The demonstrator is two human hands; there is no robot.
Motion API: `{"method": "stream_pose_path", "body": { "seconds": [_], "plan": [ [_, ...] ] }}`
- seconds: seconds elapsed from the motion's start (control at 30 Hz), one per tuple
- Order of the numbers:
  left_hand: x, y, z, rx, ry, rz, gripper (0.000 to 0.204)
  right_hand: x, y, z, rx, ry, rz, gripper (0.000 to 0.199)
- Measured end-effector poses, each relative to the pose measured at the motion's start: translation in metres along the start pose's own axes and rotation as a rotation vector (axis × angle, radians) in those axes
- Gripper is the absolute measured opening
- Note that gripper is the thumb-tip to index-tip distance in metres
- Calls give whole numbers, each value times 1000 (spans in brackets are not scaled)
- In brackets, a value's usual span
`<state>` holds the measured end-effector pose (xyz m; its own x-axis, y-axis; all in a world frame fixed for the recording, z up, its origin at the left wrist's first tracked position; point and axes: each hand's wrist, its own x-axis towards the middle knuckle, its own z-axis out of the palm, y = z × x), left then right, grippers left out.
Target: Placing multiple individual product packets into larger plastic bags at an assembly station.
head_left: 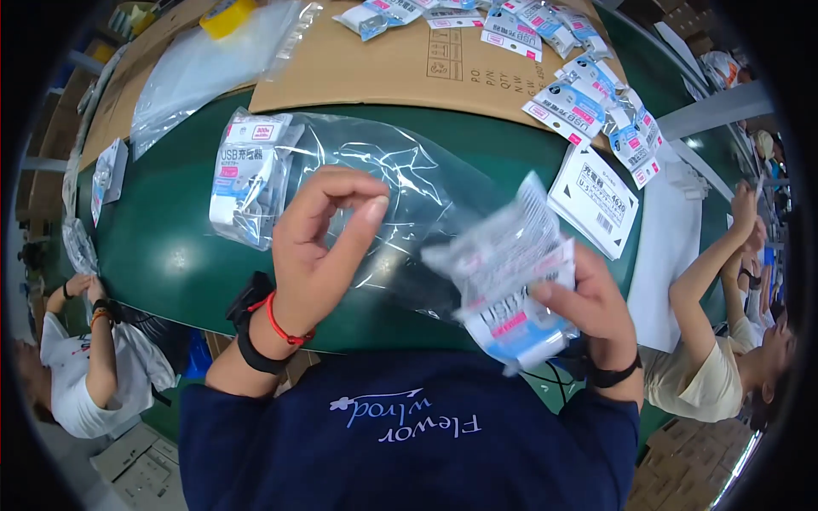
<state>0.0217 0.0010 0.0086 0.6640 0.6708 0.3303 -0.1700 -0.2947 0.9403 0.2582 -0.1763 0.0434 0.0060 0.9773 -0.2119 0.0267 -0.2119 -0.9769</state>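
In my right hand (592, 298), thumb on top, are pouch packs (520, 285) of white, blue and pink printed film, at least two together. My left hand (328, 243) is raised over a clear plastic bag (409, 192), with thumb and forefinger tips pinched together; whether bag film lies between them is hidden. At the bag's left end lies a stack of similar pouch packs (249, 183), seemingly inside the film. The bag's right end reaches under the packs in my right hand.
On the green table (170, 255), a cardboard sheet (366, 68) bears loose packs (567, 106), flat clear bags (213, 64) and yellow tape (227, 17). White printed labels (594, 200) lie at right, a single pack (108, 181) far left. People (85, 370) work at both sides.
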Motion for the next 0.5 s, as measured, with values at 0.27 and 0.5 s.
{"method": "stream_pose_path", "body": {
  "seconds": [0.27,0.5],
  "plan": [
    [-13,-3,38,550,-269,-50,11,0,22,-29,-221,-7,267,34],
    [-20,-25,61,776,-236,62,13,5,25,-36,-150,117,303,36]
  ]
}}
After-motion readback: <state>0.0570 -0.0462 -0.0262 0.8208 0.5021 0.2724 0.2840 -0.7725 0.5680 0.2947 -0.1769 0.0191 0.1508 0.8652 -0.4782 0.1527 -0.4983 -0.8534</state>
